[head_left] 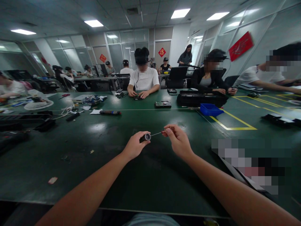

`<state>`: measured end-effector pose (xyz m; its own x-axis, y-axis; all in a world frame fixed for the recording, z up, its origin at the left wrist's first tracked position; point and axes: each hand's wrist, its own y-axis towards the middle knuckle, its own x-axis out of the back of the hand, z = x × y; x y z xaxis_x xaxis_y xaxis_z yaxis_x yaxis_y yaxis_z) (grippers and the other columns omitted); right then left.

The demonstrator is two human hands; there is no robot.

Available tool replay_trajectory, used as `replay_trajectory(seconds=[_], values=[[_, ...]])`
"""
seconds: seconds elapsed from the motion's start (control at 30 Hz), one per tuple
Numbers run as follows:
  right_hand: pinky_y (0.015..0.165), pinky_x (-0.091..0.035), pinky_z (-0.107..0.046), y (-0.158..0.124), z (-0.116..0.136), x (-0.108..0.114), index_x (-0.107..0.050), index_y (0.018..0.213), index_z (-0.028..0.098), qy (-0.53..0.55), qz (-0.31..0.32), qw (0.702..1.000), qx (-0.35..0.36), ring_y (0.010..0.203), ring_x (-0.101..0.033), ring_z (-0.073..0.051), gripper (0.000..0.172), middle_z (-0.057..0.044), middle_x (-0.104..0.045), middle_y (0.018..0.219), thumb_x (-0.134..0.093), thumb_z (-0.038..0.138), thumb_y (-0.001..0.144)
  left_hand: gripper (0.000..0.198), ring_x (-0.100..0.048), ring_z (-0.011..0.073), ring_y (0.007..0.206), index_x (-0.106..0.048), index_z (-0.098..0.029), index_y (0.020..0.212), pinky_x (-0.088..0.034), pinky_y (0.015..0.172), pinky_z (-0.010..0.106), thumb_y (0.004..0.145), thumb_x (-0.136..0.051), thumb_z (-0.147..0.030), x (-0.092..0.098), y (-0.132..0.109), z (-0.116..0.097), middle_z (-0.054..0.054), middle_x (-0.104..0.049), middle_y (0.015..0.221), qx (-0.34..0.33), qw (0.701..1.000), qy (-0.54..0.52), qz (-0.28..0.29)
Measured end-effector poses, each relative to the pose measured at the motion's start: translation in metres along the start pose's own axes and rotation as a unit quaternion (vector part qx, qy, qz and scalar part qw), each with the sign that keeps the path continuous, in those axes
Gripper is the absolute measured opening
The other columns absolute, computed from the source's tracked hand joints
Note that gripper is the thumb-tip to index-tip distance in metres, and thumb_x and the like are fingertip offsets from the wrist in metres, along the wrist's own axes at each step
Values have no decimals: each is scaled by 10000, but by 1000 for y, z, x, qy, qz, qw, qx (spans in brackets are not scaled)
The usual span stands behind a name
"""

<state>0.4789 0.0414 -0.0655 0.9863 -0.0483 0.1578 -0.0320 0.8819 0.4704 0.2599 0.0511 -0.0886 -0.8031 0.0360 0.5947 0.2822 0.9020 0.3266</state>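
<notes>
Above the middle of the green table, my left hand (135, 145) is closed around a small black cylinder (147, 137) that looks like a flashlight. Its round, silver-rimmed end faces right and toward me. My right hand (178, 140) grips the reddish handle of a screwdriver (156, 134) between thumb and fingers. The thin metal shaft points left, its tip at the rim of the flashlight; whether it touches or enters the end, I cannot tell. My fingers hide most of the flashlight's body and part of the screwdriver handle.
Beyond my hands lie a hard drive (162, 104), a blue bin (211, 109), a long black casing (202, 98) and a dark cylindrical tool (110, 112). A white fan part (39, 104) and cables are at left. Co-workers sit across and at right.
</notes>
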Motion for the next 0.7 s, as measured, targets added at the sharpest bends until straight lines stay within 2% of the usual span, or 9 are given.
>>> replay_trajectory(seconds=[0.27,0.4,0.47,0.6,0.7], values=[[734,-533,-346,-1,4,2,-625,987,213,-70,21,997,15,797,-700,-199,225,-47,-722,851,-532,414,946,392,-572,236,1197,-642,-274,1255,-405,1080,421,867,-680,-232,-1,-1,1,38,-656,1254,0,1000,15,20],[603,-450,-306,-2,12,3,-651,783,209,-181,16,982,42,634,-619,-172,255,-16,-669,697,-630,440,887,395,-586,226,1175,-645,-275,1250,-415,1064,403,861,-697,-237,0,-1,3,35,-660,1244,-11,1000,12,19],[563,-419,-296,-3,14,3,-643,755,207,-197,17,979,46,585,-581,-161,260,-7,-643,652,-642,436,876,391,-595,222,1156,-653,-273,1236,-422,1052,392,851,-710,-233,0,-2,3,33,-668,1222,-20,1000,14,19],[656,-476,-302,-6,16,2,-643,935,193,-172,49,982,66,711,-642,-172,136,-35,-697,802,-553,292,914,395,-595,220,1152,-649,-284,1243,-430,1039,388,856,-705,-236,0,-2,2,26,-671,1213,-20,999,20,20],[742,-496,-317,-6,16,1,-632,985,195,-159,78,981,75,807,-667,-181,145,-47,-713,889,-513,219,906,403,-590,218,1161,-647,-280,1247,-423,1051,388,853,-703,-217,1,-2,2,25,-667,1224,-10,1000,20,12]])
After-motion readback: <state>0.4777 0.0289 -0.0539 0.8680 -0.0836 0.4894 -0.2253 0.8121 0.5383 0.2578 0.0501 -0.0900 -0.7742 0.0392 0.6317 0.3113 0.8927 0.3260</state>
